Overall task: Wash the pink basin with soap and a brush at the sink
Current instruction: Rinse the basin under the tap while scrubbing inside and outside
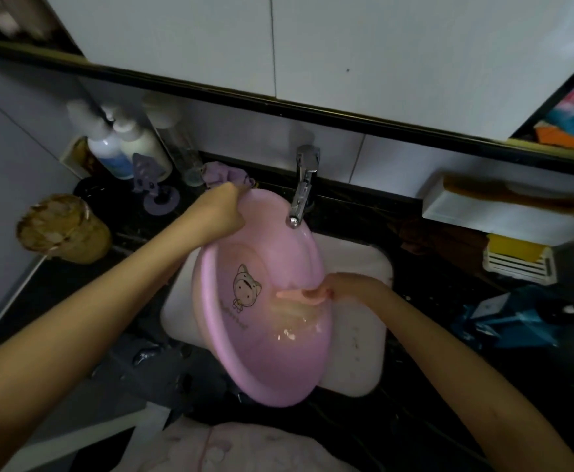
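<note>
Over the white sink (pixel 364 352), set into a dark countertop (pixel 432 386), a pink basin (pixel 261 352) is held tilted, its open side turned toward the right and toward the camera, its far rim raised up under the chrome faucet (pixel 303 185) and its near rim hanging low past the sink's near edge. On the basin's inside floor is a cartoon figure in a cat hood (pixel 245 287). The left hand (pixel 219 212) is closed around the far-left rim, fingers curled over the edge and pinching it. The right hand (pixel 340 290) reaches in from the right over the rim, its fingers (pixel 296 295) stretched out flat and held close together against the wet inner wall, gripping nothing; a little water with small glints pools just below them. On the far left of the counter stand white pump bottles (pixel 125 144), with a purple cloth (pixel 224 173) bunched just beyond the left hand and a lilac stand (pixel 152 189) beside it. A brown woven basket (pixel 64 228) sits at the left. On the right a white tray (pixel 503 212) carries a blurred brown comb-like object (pixel 507 195), and a yellow bar (pixel 514 250) rests in a white slatted dish (pixel 517 264) nearer the camera. Blue packaging (pixel 517 321) lies near right.
</note>
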Demonstrator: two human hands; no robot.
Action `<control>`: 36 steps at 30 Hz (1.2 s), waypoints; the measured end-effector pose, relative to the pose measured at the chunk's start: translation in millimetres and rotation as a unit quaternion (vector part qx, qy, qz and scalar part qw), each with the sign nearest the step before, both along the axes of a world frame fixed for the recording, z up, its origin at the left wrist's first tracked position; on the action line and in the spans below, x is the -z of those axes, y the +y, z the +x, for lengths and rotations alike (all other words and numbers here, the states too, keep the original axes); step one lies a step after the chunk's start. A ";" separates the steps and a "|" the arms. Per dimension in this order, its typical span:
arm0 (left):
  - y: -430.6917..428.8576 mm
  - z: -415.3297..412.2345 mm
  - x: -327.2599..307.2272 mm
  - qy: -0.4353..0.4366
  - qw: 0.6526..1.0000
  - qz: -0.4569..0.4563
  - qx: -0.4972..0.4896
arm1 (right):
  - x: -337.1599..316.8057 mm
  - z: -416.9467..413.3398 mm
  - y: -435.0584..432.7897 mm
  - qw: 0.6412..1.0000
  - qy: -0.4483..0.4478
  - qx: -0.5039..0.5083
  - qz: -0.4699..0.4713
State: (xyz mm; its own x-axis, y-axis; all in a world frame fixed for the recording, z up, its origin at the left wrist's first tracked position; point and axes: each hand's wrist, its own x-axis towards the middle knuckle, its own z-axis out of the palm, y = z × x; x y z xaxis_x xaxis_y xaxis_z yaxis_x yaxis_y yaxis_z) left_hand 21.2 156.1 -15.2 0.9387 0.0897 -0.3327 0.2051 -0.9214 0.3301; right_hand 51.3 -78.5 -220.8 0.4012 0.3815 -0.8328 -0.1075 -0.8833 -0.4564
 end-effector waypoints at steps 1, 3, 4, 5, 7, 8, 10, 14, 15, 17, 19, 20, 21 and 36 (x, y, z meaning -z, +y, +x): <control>1.7 7.8 1.7 0.014 1.000 0.001 0.008 | 5.9 1.1 -2.3 1.000 0.008 -0.025 0.005; 1.7 23.6 4.0 0.041 0.999 0.007 0.034 | -2.6 -0.1 -5.3 0.999 0.034 -0.004 0.021; 1.3 30.8 4.9 0.053 0.997 0.011 0.048 | -7.0 -0.6 -5.7 0.999 0.036 0.014 0.032; 0.0 37.5 5.0 0.063 0.996 0.014 0.063 | -10.3 1.2 -5.1 1.000 0.011 -0.004 0.019; -2.7 47.5 5.5 0.081 0.993 0.020 0.086 | -18.2 8.8 1.1 0.997 -0.065 -0.030 -0.012; -3.8 50.7 6.0 0.086 0.992 0.022 0.094 | -21.7 13.7 3.6 0.994 -0.103 -0.028 -0.018; -5.2 55.9 7.4 0.087 0.990 0.024 0.105 | -28.1 24.7 10.9 0.972 -0.211 -0.099 -0.006; -4.8 58.5 13.0 0.090 0.991 0.019 0.099 | -32.5 48.9 19.9 0.799 -0.509 -0.319 0.015; -4.6 59.4 14.3 0.090 0.991 0.018 0.098 | -37.6 52.2 25.4 0.762 -0.551 -0.342 0.011; -2.7 61.9 16.7 0.088 0.991 0.018 0.097 | -55.6 53.2 35.1 0.737 -0.578 -0.350 -0.001; -1.7 62.6 17.5 0.090 0.991 0.013 0.100 | -60.3 52.1 36.6 0.736 -0.592 -0.327 0.007; -1.2 63.4 18.7 0.090 0.991 0.010 0.102 | -52.3 53.3 34.2 0.708 -0.627 -0.325 0.020; -1.2 63.5 19.0 0.091 0.990 0.009 0.104 | -44.7 52.5 28.5 0.719 -0.617 -0.319 0.020; -6.6 63.7 18.3 0.103 0.989 0.017 0.103 | -67.7 56.8 30.0 0.749 -0.552 -0.365 0.017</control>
